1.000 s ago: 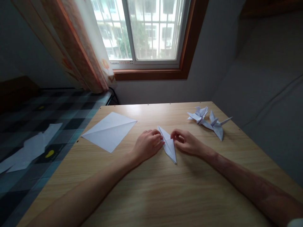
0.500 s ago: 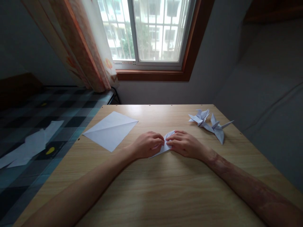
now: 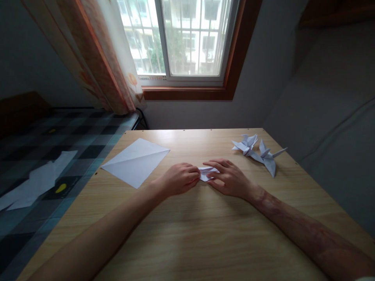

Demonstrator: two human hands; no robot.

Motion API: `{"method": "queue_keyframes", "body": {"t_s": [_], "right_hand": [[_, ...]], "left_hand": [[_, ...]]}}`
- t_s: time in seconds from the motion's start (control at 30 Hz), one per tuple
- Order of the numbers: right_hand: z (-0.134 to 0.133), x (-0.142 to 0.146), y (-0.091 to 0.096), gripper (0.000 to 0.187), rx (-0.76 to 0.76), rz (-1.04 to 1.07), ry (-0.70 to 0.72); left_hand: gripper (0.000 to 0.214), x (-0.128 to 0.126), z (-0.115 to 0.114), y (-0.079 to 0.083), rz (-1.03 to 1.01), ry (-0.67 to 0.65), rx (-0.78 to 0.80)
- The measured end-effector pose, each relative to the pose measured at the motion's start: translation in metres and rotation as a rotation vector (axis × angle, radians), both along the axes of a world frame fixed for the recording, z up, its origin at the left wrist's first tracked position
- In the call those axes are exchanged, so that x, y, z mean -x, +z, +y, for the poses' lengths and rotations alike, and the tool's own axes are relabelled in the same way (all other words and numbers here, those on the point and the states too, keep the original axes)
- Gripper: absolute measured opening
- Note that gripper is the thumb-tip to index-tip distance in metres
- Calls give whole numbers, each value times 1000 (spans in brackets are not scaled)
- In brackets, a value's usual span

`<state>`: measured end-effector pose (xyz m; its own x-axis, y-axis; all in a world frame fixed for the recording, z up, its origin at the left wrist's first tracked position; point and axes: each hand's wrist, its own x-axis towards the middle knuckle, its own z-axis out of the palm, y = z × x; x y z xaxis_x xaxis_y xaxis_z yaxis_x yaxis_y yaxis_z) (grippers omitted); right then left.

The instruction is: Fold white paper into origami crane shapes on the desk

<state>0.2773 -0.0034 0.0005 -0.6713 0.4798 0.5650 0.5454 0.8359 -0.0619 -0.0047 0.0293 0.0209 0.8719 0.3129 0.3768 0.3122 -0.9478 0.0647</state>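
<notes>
In the left hand (image 3: 181, 179), folded paper (image 3: 204, 176); window-frame lettering (image 3: 152, 78) (illegible).

Wood tbl (image 3: 187, 234): folded ppr (image 3: 204, 175) mid, creased sheet (image 3: 137, 166) L, cranes (image 3: 268, 160) R. Bed (image 3: 84, 144): ppr pcs (image 3: 42, 180).

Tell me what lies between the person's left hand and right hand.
In the head view, a small folded white paper lies there, the left hand at one end, the right hand's spread fingers at the other.
</notes>
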Motion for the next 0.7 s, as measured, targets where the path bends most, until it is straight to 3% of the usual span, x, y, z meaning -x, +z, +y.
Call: {"method": "queue_keyframes", "body": {"t_s": [0.27,0.47,0.7], "right_hand": [[1,1,-2,23,227,47,102],[1,2,-5,22,181,25,106],[2,8,-5,17,244,137,35]], "left_hand": [[25,-3,-8,-1,74,103,-12],[33,-6,-6,-6,28,118,2],[29,-8,-6,-8,-101,192,194]]}}
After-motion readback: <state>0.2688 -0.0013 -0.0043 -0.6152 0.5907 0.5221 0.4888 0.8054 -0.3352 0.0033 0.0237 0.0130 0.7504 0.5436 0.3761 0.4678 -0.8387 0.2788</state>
